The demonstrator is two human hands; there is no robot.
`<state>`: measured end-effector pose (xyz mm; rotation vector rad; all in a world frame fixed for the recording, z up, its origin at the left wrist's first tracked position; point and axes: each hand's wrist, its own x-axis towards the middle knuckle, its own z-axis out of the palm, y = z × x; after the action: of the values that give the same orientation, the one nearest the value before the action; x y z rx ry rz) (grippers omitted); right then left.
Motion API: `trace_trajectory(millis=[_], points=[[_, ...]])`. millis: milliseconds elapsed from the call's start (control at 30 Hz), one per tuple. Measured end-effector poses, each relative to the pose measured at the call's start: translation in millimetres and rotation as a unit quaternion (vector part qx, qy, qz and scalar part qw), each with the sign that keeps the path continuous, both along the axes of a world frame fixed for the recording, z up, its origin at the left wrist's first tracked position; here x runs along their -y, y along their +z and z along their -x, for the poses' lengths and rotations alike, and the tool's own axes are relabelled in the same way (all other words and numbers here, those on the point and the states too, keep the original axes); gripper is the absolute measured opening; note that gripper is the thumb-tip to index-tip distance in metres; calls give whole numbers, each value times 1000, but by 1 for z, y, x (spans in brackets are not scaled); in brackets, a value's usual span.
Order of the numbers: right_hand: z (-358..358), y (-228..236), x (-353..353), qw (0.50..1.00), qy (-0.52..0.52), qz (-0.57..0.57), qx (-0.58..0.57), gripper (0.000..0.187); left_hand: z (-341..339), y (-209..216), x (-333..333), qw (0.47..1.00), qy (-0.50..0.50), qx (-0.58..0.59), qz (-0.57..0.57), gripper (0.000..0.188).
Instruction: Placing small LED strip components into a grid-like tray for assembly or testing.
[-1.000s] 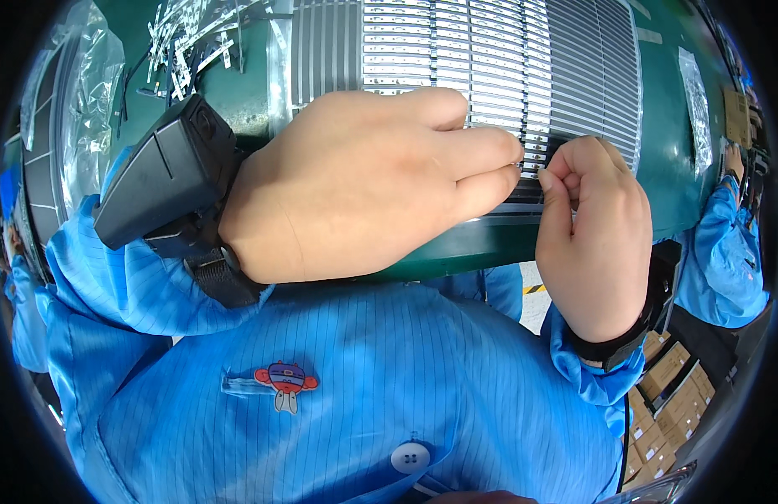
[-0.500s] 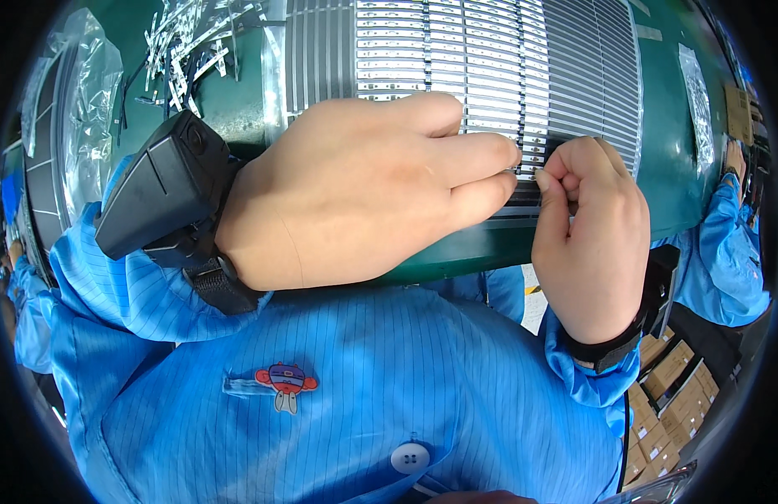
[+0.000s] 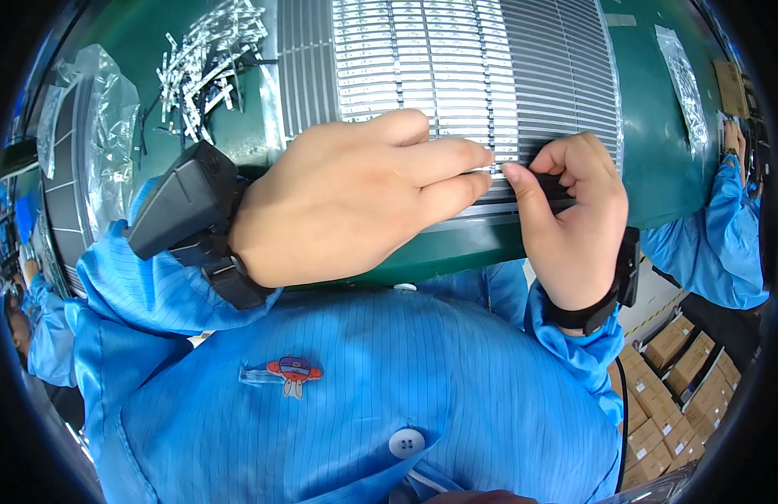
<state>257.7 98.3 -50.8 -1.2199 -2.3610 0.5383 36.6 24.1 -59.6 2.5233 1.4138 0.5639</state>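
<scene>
A ribbed dark grey tray (image 3: 557, 76) lies on the table with rows of narrow white strips (image 3: 414, 71) across its middle. My left hand (image 3: 338, 193) stretches over the tray's near left part, palm down, fingers out. Its fingertips rest at the near strips, and I see nothing held in it. At the near edge, just right of those fingertips, is my right hand (image 3: 582, 210). Its thumb tip touches the end of the nearest strips, apart from the bent index finger; the other fingers curl inward. What lies beneath both hands is hidden.
A pile of loose thin strips (image 3: 208, 71) lies on the green table (image 3: 657, 189) at the far left. Clear plastic bags (image 3: 107, 139) are beside it, and another bag (image 3: 683, 88) is at right. Cardboard boxes (image 3: 657, 395) stand low right; a co-worker's blue sleeve (image 3: 716, 244) is near.
My right thumb has parted from the index finger and reaches left toward the strips. The tray and both hands appear shifted left in view; my left hand keeps its flat pose.
</scene>
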Motion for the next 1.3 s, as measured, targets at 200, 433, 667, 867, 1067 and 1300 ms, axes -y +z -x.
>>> trace_trajectory(millis=[200,433,667,867,1067,1300], points=[[-14,0,-4,992,-35,104,-65,25,-10,-3,11,1000,22,17,-6,31],[-25,13,-26,983,-4,174,-57,23,47,46,18,991,116,-60,-15,21],[57,61,-21,948,201,85,-229,20,137,33,9,970,229,5,-87,16],[129,36,-18,914,249,120,-296,18,132,23,-2,976,208,8,-62,12],[130,9,-15,935,247,101,-232,19,136,18,1,977,202,33,-59,13],[132,7,-13,933,265,133,-202,20,140,18,5,981,188,25,-35,12]])
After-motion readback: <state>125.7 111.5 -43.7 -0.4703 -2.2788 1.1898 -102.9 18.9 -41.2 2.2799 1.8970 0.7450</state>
